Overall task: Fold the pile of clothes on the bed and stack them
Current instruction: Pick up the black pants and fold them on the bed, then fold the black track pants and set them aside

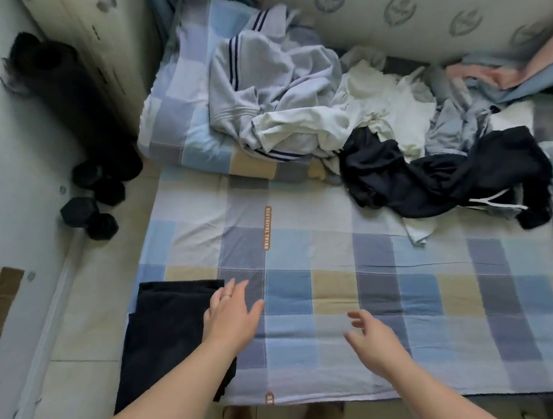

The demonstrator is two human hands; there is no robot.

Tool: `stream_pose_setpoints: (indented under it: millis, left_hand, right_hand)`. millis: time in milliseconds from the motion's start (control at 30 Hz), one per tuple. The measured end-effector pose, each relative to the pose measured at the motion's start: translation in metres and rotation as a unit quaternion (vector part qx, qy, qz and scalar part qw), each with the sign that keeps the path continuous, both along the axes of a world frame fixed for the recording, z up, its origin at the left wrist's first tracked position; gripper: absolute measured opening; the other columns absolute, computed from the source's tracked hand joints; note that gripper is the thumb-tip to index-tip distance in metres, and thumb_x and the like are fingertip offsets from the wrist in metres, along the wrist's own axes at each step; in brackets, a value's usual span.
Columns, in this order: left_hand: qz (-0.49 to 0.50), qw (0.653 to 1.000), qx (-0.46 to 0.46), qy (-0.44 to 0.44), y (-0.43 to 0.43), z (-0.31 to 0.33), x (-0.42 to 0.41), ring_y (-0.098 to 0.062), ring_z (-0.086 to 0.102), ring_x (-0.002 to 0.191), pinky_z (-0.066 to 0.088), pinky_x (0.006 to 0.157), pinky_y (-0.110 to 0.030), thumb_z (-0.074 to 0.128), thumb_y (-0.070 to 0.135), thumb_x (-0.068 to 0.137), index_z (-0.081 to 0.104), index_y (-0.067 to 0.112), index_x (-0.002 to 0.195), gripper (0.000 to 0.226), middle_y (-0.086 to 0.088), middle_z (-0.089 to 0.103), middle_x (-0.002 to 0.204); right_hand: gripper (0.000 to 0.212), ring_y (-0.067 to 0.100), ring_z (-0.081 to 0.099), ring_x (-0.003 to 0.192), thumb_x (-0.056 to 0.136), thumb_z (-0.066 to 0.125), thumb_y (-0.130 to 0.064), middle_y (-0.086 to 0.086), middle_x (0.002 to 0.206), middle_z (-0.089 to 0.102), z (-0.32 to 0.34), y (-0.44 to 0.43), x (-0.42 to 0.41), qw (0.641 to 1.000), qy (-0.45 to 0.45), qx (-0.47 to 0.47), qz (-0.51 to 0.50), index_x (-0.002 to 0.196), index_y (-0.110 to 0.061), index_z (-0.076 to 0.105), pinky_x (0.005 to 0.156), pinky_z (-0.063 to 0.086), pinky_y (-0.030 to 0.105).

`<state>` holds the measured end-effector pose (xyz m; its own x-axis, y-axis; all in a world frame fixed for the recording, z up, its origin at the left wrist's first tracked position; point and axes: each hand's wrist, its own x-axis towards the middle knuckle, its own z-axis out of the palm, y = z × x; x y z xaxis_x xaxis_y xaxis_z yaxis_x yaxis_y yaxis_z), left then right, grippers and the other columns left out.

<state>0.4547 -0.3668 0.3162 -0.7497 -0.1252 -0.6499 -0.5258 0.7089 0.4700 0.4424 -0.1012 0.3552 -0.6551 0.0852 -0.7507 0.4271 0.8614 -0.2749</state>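
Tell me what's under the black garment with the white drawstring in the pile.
A white cloth pokes out beneath the near edge of the black garment, lying on the checked sheet. How far it runs under, and whether anything else lies there, is hidden.

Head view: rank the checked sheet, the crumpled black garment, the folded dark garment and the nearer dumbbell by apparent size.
1. checked sheet
2. crumpled black garment and folded dark garment: these look alike; the folded one is nearer the camera and partly behind the left forearm, so unranked
3. nearer dumbbell
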Motion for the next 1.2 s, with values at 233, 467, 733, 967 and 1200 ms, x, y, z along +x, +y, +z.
stream_pose_setpoints:
  millis: [233, 467, 733, 967, 1200]
  left_hand:
    - [-0.072, 0.995, -0.016, 0.063, 0.084, 0.035, -0.050, -0.019, 0.011, 0.153, 0.023, 0.119, -0.047, 0.041, 0.052, 0.103, 0.024, 0.030, 0.156, 0.060, 0.006, 0.019, 0.166]
    - [-0.083, 0.991, -0.035, 0.095, 0.216, 0.036, -0.094, -0.022, 0.016, 0.152, 0.024, 0.118, -0.048, 0.044, 0.052, 0.101, 0.026, 0.031, 0.156, 0.061, 0.004, 0.023, 0.165]
    - [-0.054, 0.997, -0.047, 0.039, 0.417, -0.015, -0.120, -0.025, 0.018, 0.150, 0.026, 0.118, -0.047, 0.047, 0.051, 0.100, 0.029, 0.029, 0.155, 0.062, 0.003, 0.026, 0.164]
    - [-0.139, 0.987, -0.072, 0.029, 0.523, -0.087, -0.174, -0.021, 0.012, 0.153, 0.023, 0.120, -0.040, 0.046, 0.052, 0.100, 0.025, 0.033, 0.156, 0.062, 0.005, 0.018, 0.167]
    - [-0.225, 0.961, -0.128, 0.094, 0.566, -0.219, -0.279, -0.024, 0.013, 0.152, 0.027, 0.116, -0.043, 0.050, 0.049, 0.099, 0.024, 0.032, 0.155, 0.064, 0.002, 0.016, 0.167]
  right_hand:
    - [0.053, 0.022, 0.041, 0.137, 0.099, 0.052, -0.031, -0.002, 0.150, 0.044, 0.037, 0.100, -0.020, 0.996, 0.070, 0.045, 0.028, 0.150, -0.028, 0.036, 0.106, 0.041, 0.038]
    - [0.058, 0.018, 0.028, 0.145, 0.100, 0.049, -0.035, -0.010, 0.158, 0.032, 0.033, 0.245, -0.056, 0.990, 0.116, 0.065, 0.054, 0.154, -0.033, 0.028, 0.113, 0.030, 0.041]
    - [0.061, 0.022, 0.031, 0.143, 0.099, 0.051, -0.035, -0.007, 0.158, 0.033, -0.010, 0.442, -0.119, 0.991, 0.092, 0.045, 0.090, 0.155, -0.031, 0.026, 0.112, 0.032, 0.042]
    - [0.061, 0.023, 0.032, 0.143, 0.098, 0.052, -0.034, -0.005, 0.157, 0.034, -0.089, 0.543, -0.182, 0.992, 0.109, 0.042, 0.043, 0.154, -0.031, 0.027, 0.110, 0.035, 0.042]
    - [0.072, 0.024, 0.026, 0.144, 0.097, 0.054, -0.032, -0.003, 0.159, 0.028, -0.238, 0.564, -0.281, 0.984, 0.164, 0.030, 0.064, 0.158, -0.033, 0.014, 0.113, 0.029, 0.044]
